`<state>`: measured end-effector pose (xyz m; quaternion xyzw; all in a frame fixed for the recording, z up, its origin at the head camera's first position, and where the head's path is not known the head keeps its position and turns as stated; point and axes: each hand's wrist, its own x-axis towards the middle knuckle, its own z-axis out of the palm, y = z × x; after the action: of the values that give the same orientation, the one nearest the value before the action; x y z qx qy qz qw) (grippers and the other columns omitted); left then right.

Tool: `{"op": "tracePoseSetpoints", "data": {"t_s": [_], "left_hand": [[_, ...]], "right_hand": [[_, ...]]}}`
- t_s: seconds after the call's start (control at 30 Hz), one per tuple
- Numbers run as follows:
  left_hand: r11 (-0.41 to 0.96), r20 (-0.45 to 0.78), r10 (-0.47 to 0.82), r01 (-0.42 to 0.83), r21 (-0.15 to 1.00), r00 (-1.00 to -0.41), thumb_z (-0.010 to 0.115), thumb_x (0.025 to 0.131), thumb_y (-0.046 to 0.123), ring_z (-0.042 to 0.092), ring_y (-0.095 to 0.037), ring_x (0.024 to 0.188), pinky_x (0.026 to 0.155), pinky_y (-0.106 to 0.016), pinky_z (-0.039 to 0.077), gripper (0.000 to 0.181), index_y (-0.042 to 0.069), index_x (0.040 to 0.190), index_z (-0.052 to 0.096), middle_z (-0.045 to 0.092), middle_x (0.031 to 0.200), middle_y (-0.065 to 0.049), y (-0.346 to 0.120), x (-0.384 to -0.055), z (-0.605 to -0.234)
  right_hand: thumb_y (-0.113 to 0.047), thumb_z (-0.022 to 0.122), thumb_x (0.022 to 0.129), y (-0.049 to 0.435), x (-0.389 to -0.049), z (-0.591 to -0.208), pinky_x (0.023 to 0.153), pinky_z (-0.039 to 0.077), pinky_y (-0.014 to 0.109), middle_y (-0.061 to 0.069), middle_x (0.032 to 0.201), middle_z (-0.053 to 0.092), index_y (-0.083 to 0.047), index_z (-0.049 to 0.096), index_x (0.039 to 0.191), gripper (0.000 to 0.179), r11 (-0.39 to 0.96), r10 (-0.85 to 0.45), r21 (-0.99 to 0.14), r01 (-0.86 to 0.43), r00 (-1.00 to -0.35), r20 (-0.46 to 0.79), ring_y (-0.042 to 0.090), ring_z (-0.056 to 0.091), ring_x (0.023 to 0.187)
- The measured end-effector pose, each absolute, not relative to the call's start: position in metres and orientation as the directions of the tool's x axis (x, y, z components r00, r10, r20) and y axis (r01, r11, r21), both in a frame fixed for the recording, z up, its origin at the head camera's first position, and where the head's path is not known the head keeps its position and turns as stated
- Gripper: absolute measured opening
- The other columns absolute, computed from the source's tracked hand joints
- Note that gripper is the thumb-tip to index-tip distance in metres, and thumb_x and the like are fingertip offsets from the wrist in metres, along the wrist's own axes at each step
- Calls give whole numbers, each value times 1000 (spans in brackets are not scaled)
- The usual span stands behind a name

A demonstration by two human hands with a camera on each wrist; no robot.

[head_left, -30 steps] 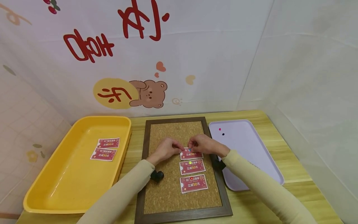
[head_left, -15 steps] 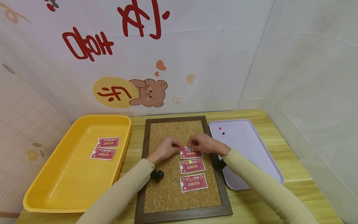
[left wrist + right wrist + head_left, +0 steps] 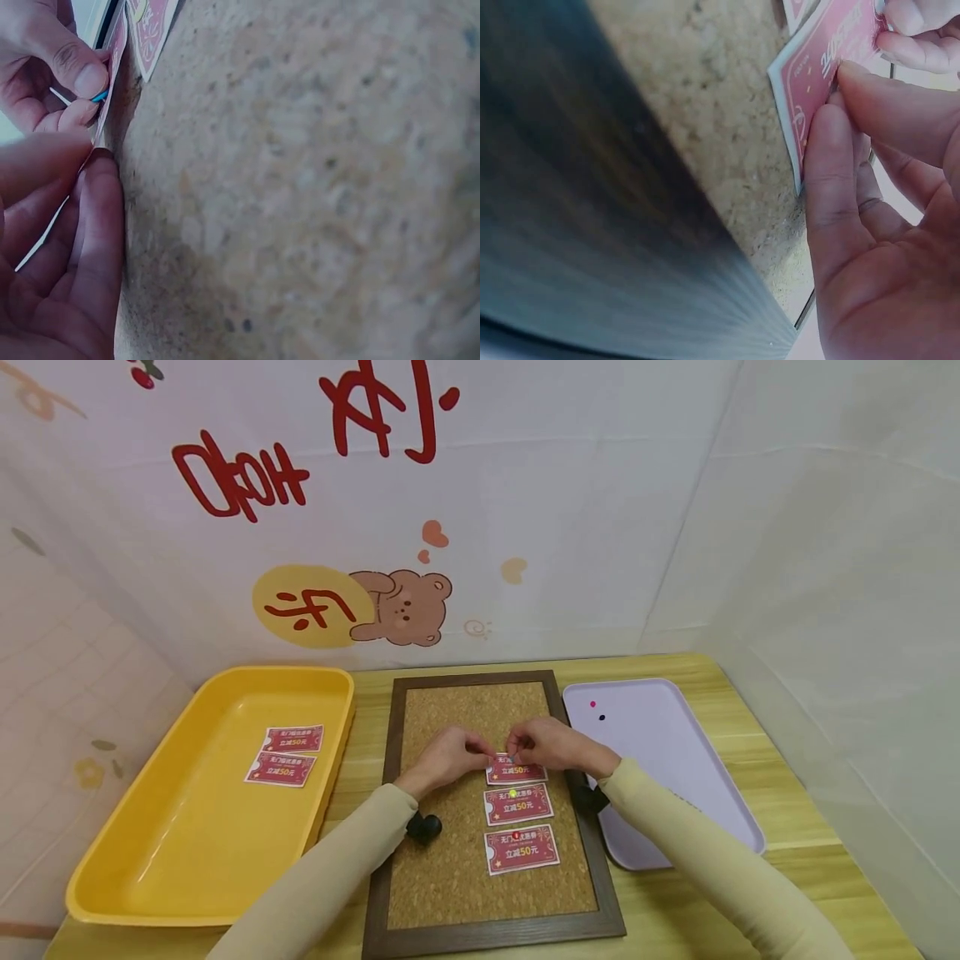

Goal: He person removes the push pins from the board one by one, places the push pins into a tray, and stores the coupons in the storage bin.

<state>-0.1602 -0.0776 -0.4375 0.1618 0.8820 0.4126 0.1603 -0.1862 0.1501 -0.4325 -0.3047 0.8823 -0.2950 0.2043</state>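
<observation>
On the framed corkboard (image 3: 442,885), a red coupon (image 3: 525,774) lies at the top of a column of three. My left hand (image 3: 448,757) pinches that coupon's left edge between thumb and finger, as the left wrist view also shows. Between the thumb and finger of my right hand (image 3: 557,746) is a blue pushpin (image 3: 100,97), held against the coupon's upper middle. Its point is hidden. Below, a second coupon (image 3: 519,808) carries a yellow pin (image 3: 513,793), and a third coupon (image 3: 522,853) carries a red pin (image 3: 516,836).
To the left stands a deep yellow tray (image 3: 202,917) with two more coupons (image 3: 282,769) inside. A lilac tray (image 3: 675,760) on the right bears a pink pin (image 3: 592,703) and a black pin (image 3: 602,717). A printed cloth wall (image 3: 570,527) rises behind the table.
Both hands stay at the top coupon. The blue pin, visible in the earlier head frames, is now mostly covered by the right fingers in that view.
</observation>
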Motion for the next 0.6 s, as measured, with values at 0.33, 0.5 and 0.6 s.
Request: {"op": "tracePoseSetpoints", "data": {"t_s": [0.33,0.5,0.6], "left_hand": [[643,-122,411,192,741,-904,74,93,5,62,-11,84,80,-32,50,8,8,93,81,75,89,1,-71,-159,-433],[617,-101,405,190,764,-909,72,94,3,63,-13,84,79,-32,52,10,6,93,81,75,90,-2,-71,-157,-432],[603,-89,402,190,774,-911,71,95,3,62,-14,83,78,-33,51,10,7,93,80,74,91,-2,-74,-156,-429]], "right_hand": [[-4,70,94,149,-185,-425,71,48,29,-6,79,65,-10,71,90,8,661,-657,-611,-435,-729,-192,8,57,72],[-5,69,94,157,-184,-416,73,47,30,-6,84,66,-11,72,90,8,675,-634,-596,-435,-755,-167,10,56,76],[-6,68,96,163,-184,-409,66,44,30,-5,83,65,-9,73,93,7,670,-614,-619,-410,-774,-152,11,53,71]]}}
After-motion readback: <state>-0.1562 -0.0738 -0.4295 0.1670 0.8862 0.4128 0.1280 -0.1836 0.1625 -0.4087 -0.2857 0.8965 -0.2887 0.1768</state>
